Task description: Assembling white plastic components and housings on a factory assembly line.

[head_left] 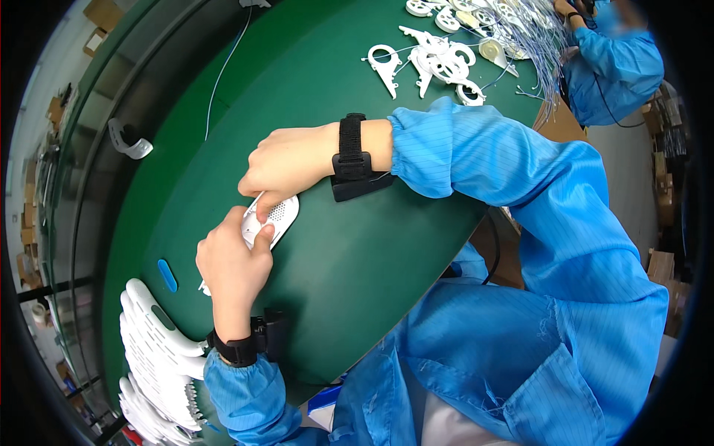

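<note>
A white plastic housing point(284, 214) with a patch of small round holes lies over the green table point(327, 256), between my two hands. My left hand point(234, 256) grips its near left side, thumb along the inner face. From the right, my right hand point(290, 160) reaches across with fingers curled, a fingertip pressing down into the housing. My fingers hide much of the housing, and whatever small piece may be under the right fingertip cannot be made out. Both wrists wear black straps with a small dark box.
White slotted shells point(152, 334) are stacked at the lower left, near a blue oval piece point(167, 276). White ring-shaped parts point(442, 59) and tangled wires point(532, 33) lie at the far right. A curved white piece point(130, 141) sits far left. A co-worker's blue sleeve point(617, 63) shows at upper right.
</note>
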`<state>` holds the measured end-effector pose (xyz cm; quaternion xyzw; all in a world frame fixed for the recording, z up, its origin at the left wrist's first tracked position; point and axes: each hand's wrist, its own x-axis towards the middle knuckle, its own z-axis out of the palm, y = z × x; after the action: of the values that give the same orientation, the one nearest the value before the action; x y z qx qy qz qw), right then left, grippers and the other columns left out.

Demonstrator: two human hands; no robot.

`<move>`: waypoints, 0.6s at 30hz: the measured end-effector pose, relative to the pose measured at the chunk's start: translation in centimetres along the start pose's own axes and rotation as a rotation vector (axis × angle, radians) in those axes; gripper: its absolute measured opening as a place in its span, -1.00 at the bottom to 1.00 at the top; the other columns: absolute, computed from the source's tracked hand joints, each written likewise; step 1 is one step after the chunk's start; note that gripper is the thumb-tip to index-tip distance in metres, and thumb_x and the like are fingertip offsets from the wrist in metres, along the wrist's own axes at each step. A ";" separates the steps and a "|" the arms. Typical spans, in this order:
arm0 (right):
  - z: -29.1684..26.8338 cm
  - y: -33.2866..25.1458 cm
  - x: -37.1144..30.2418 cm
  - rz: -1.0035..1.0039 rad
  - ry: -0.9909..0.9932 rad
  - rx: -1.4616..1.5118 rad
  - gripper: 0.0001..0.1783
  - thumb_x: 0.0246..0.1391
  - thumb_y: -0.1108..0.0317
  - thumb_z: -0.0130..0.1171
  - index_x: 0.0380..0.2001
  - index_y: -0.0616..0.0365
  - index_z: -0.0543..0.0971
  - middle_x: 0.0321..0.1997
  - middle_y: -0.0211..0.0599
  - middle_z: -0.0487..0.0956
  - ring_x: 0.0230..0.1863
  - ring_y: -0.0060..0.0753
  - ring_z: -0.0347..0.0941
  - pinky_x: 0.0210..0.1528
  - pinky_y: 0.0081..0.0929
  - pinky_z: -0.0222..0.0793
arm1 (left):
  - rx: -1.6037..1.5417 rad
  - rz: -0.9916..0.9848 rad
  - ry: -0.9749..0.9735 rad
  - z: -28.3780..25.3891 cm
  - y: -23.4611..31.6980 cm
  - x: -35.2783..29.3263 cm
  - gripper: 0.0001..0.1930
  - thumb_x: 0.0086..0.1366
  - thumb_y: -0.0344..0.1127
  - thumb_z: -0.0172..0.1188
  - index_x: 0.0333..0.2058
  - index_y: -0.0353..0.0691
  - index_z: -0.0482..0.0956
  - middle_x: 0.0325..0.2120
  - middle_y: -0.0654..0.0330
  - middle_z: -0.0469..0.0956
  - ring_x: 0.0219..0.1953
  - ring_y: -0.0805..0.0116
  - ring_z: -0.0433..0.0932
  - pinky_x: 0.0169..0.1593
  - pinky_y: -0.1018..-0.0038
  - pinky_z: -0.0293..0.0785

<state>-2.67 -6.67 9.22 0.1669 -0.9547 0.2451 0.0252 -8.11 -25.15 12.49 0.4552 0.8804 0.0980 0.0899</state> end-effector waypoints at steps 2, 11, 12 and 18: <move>-0.4 -0.6 0.2 0.056 -0.051 0.005 -0.52 0.03 -0.09 0.18 -0.55 0.16 0.54 -0.67 -0.21 0.52 -0.56 -0.07 0.48 -0.52 -0.20 0.35 | 0.002 -0.014 -0.073 -0.5 0.0 0.0 -0.67 0.11 -0.19 0.26 -0.24 -0.31 0.53 -0.52 -0.05 0.57 -0.42 0.03 0.58 -0.31 0.25 0.43; -2.0 3.3 -0.4 0.176 0.111 0.421 -0.65 0.11 0.15 0.21 -0.52 0.21 0.44 -0.66 -0.34 0.40 -0.59 -0.51 0.31 -0.52 -0.44 0.21 | -0.865 0.092 0.956 -1.2 -7.0 -4.6 -0.89 0.22 -0.53 -0.07 -0.27 -0.27 0.36 -0.41 0.21 0.37 -0.36 0.44 0.33 -0.22 0.52 0.30; -2.5 4.8 -0.8 0.239 0.211 0.494 -0.66 0.14 0.16 0.20 -0.50 0.22 0.44 -0.63 -0.46 0.41 -0.58 -0.66 0.29 -0.56 -0.55 0.20 | -0.870 0.091 0.986 -0.5 -7.5 -4.9 -0.89 0.22 -0.53 -0.07 -0.27 -0.27 0.36 -0.41 0.21 0.37 -0.36 0.44 0.33 -0.22 0.52 0.30; -6.2 12.0 4.0 0.763 0.408 0.233 -0.50 0.16 -0.05 0.09 -0.33 0.29 0.54 -0.51 -0.16 0.57 -0.59 -0.32 0.49 -0.52 -0.39 0.40 | -1.159 -0.189 0.526 3.9 -9.8 -3.6 -0.89 0.24 -0.55 -0.04 -0.26 -0.28 0.40 -0.46 0.31 0.37 -0.42 0.61 0.30 -0.34 0.66 0.26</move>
<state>-10.63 4.88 9.65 -0.2473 -0.8893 0.3708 0.1019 -12.76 -33.27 6.48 0.2140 0.7136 0.6578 0.1106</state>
